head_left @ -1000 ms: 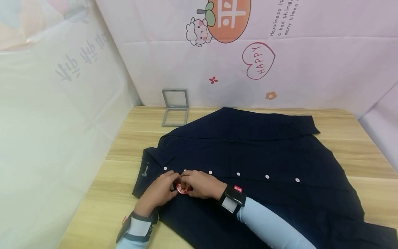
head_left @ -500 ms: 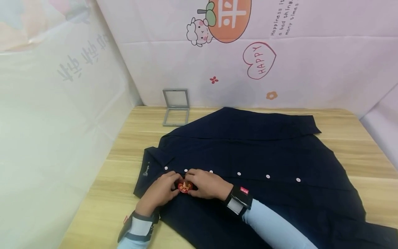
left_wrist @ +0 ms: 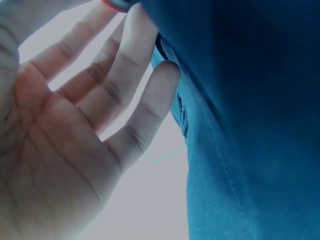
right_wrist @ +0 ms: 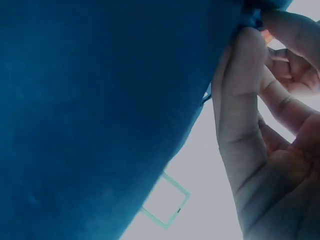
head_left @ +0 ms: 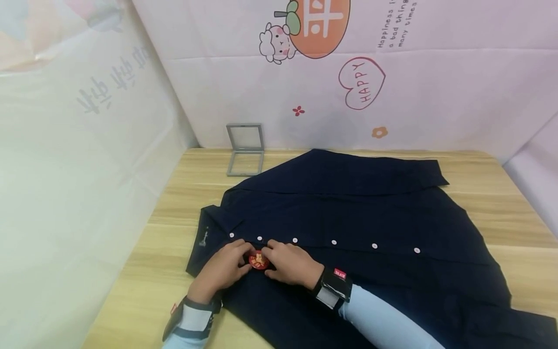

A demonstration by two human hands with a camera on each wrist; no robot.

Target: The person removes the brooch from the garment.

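A small round red badge (head_left: 259,260) with a yellowish picture lies against the front of the dark navy button shirt (head_left: 348,213), just below the white button row. My left hand (head_left: 224,265) pinches its left edge; in the left wrist view a bit of red rim shows above the fingers of the left hand (left_wrist: 95,105). From the other side, my right hand (head_left: 289,264) grips the badge's right edge between thumb and index finger. In the right wrist view, the fingertips of the right hand (right_wrist: 250,100) meet at the shirt cloth, and the badge is mostly hidden.
An open grey square frame case (head_left: 245,162) stands behind the shirt at the table's back left. The shirt's sleeves spread over the wooden table (head_left: 148,252). Printed cloth (head_left: 436,102) hangs along the back and left side.
My right fingers have drawn back slightly to the right from over the badge, so its face now shows more fully. My left hand stays nearly still.
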